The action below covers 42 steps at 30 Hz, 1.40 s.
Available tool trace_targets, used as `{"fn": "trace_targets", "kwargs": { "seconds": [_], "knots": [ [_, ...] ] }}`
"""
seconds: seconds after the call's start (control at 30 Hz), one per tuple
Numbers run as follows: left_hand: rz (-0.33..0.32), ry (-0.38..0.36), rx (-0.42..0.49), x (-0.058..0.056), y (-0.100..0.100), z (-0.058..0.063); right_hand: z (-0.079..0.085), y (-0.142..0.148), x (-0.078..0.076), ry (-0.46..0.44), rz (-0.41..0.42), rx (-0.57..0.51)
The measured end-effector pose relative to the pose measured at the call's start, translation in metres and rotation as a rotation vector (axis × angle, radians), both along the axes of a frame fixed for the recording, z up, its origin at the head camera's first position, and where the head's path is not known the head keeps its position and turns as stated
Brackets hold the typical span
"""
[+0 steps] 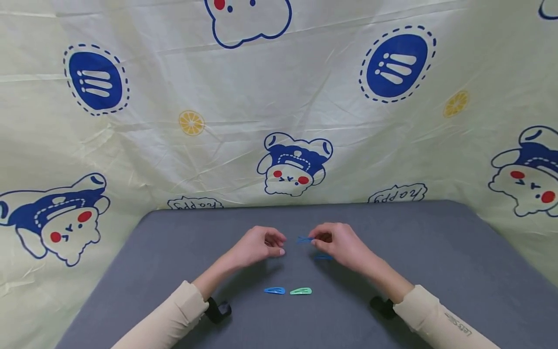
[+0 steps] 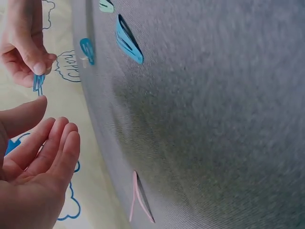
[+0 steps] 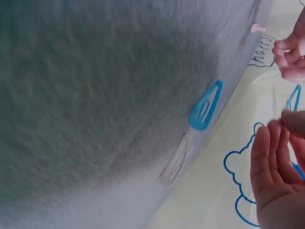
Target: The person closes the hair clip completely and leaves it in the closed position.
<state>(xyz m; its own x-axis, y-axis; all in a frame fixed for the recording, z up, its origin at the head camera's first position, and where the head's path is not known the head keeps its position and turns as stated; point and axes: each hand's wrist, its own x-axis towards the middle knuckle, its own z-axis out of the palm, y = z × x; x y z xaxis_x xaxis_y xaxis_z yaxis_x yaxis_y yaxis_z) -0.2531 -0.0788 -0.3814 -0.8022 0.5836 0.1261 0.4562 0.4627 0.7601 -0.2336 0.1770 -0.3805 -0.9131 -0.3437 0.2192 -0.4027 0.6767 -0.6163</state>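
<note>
Between thumb and fingers of my right hand (image 1: 344, 246) a blue snap hair clip (image 1: 304, 239) is pinched above the table; in the left wrist view that clip (image 2: 38, 83) has its two parts spread. My left hand (image 1: 259, 244) hovers just left of it, fingers loosely bent and holding nothing, its palm (image 2: 43, 186) visible in the left wrist view. Beneath the right hand another blue clip (image 1: 323, 257) lies on the cloth. Nearer the front lie a blue clip (image 1: 274, 291) and a green clip (image 1: 301, 291), side by side.
A grey cloth-covered table (image 1: 183, 252) spreads under both hands. In the left wrist view a pink clip (image 2: 135, 193) lies with its parts apart. A pale clip (image 3: 175, 164) lies beside a blue one in the right wrist view. Behind hangs a printed curtain (image 1: 235, 92).
</note>
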Motion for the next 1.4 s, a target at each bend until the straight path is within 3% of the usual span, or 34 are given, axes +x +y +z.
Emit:
{"fn": "trace_targets", "kwargs": {
  "seconds": [0.27, 0.7, 1.1, 1.4],
  "knots": [
    [0.055, 0.054, 0.018, 0.016, -0.002, 0.005, 0.002, -0.005, 0.023, 0.077, -0.053, -0.075],
    [0.104, 0.098, 0.050, 0.049, -0.003, 0.017, 0.019, -0.010, 0.059, 0.062, -0.096, -0.181],
    [0.116, 0.142, 0.095, 0.089, -0.002, 0.024, 0.023, -0.013, 0.092, 0.143, -0.082, -0.252],
    [0.111, 0.144, 0.127, 0.107, 0.000, 0.030, 0.021, -0.017, 0.112, 0.197, -0.093, -0.274]
  ]
}}
